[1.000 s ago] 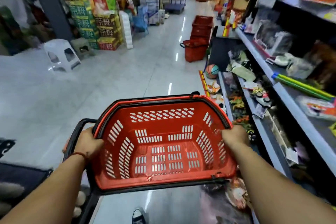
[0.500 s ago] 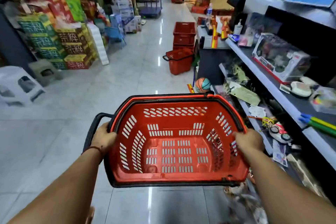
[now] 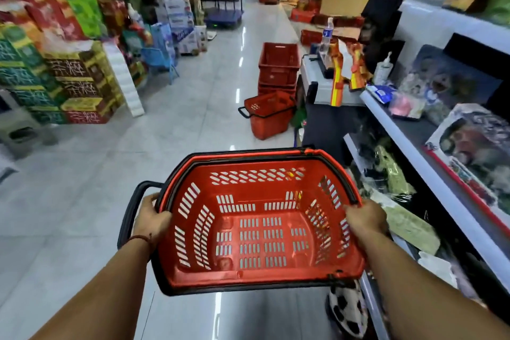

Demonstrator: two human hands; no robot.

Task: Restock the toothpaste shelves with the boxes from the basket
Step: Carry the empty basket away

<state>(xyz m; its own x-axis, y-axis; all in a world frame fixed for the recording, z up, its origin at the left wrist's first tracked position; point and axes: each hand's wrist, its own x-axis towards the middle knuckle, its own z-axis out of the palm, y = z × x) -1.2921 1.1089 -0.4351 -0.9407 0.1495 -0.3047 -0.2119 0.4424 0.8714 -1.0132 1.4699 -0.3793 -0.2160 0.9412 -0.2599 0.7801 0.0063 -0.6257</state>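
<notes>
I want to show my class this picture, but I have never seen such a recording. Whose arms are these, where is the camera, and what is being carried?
There is no machine here: a person wears a wide-angle camera on the head, looking forward and down, so you see their own two arms. The left hand grips the left rim of a red basket, and the right hand grips the right rim. The basket is held above a shiny tiled floor in a shop aisle, and nothing lies in it. On the right run shelves with boxed toys; a football sits low beside them. Ahead, a second basket stands on the floor before a stack of baskets. Cartons are piled along the left. No toothpaste is visible.
</notes>
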